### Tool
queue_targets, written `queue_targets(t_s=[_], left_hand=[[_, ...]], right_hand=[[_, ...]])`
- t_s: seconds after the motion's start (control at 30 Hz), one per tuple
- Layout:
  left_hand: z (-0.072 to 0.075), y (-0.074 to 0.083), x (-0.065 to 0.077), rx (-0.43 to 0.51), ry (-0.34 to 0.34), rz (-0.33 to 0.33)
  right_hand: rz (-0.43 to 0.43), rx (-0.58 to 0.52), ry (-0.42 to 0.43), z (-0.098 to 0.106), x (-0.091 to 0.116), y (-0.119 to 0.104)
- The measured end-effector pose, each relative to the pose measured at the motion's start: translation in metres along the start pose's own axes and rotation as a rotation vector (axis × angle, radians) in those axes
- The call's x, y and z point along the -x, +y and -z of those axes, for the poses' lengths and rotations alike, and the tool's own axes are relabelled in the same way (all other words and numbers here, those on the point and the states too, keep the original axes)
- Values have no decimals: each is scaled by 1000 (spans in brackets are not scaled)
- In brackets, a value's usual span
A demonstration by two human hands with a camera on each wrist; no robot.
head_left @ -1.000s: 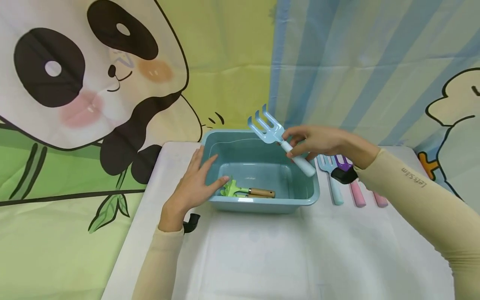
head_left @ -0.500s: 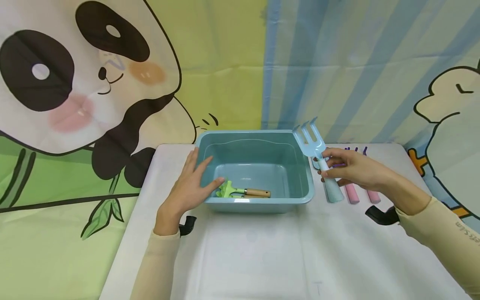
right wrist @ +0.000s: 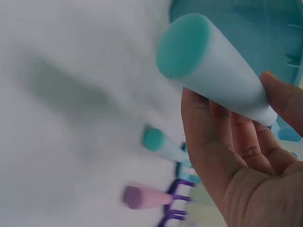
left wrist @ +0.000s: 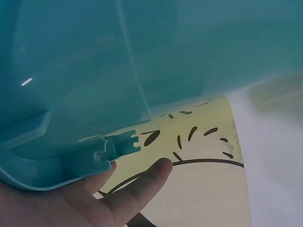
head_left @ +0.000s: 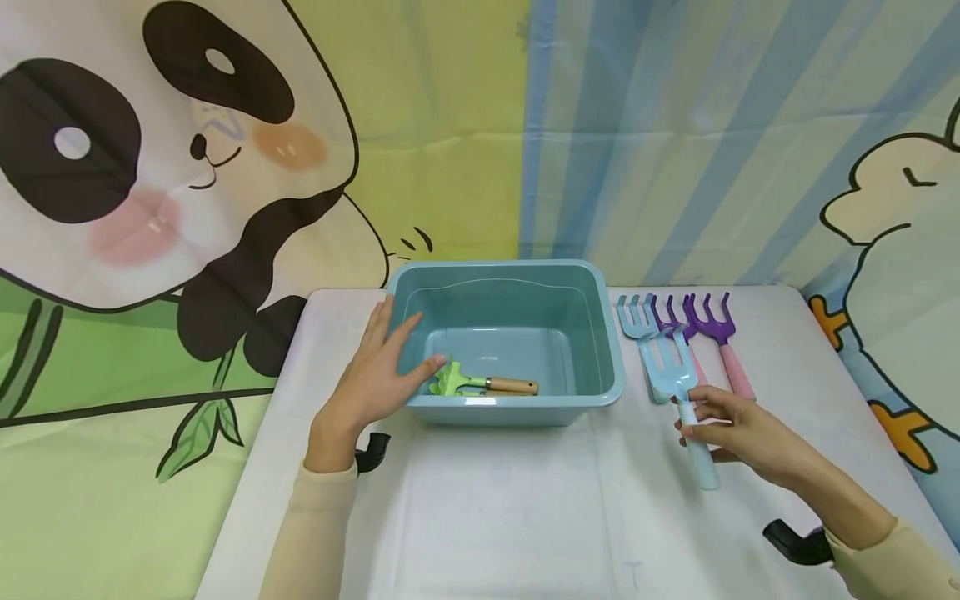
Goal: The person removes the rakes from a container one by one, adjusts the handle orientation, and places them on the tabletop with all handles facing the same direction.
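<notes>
One light-blue fork (head_left: 675, 383), pinched in the right grip (head_left: 750, 435), hovers toward the counter's (head_left: 517, 508) right edge; left grip (head_left: 367, 379) spreads at the tub (head_left: 517, 414). Positioning seems in hand; the next move needs clearance from neighbouring forks (head_left: 737, 367).

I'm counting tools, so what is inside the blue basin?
A green tool with a wooden handle, plus a sliver of what looks like a second handle. The basin's near rim covers the rest of that handle and whatever it belongs to.
</notes>
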State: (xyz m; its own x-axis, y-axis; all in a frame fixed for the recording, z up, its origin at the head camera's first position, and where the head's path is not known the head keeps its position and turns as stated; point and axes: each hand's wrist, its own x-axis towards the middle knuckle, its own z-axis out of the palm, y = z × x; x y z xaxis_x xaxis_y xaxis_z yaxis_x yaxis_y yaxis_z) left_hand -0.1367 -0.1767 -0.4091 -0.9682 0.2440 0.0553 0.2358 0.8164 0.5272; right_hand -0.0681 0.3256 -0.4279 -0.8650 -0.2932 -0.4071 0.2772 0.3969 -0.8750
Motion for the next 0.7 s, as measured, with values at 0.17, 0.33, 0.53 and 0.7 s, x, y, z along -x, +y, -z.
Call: queue_targets(t_s=[0.17,0.33,0.53,0.7], left_hand=[[0,0,0,-2,1,-2],[0,-1,0,-5,9,1],[0,-1,0,-5,7,12],[0,0,0,-3,4,13]], right_hand=[[-91,-56,30,-12,6,33],[-146,-86,48,-19,8,55],[-161,-130,10,-24,10,73],[-154,-164,-18,-27,12,81]])
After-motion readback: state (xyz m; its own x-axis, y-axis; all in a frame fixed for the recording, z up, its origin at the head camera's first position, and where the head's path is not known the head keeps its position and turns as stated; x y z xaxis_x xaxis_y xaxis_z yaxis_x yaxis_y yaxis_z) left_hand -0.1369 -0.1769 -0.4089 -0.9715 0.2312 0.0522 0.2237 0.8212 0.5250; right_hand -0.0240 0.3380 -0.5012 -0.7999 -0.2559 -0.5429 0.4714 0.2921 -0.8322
